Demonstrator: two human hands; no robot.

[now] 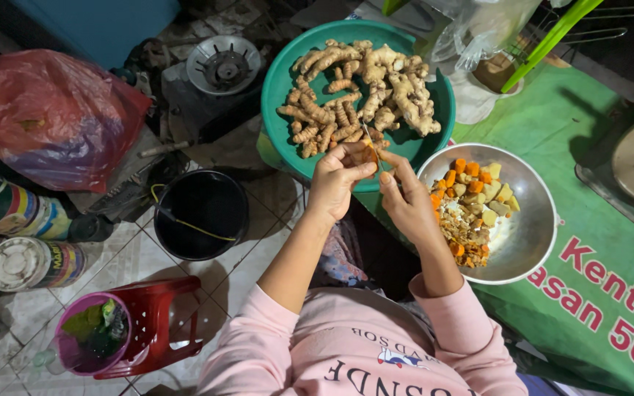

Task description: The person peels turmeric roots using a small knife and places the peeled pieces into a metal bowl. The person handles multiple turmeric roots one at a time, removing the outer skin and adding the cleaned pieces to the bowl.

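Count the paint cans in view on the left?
2. One paint can lies on its side at the left edge; the second paint can lies just below it, lid end toward the camera. The red plastic bag may hide more.

To your left sit a black bucket (201,214), a red plastic bag (51,117), a red stool (157,323) and paint tins (20,238) on the tiled floor (130,253).
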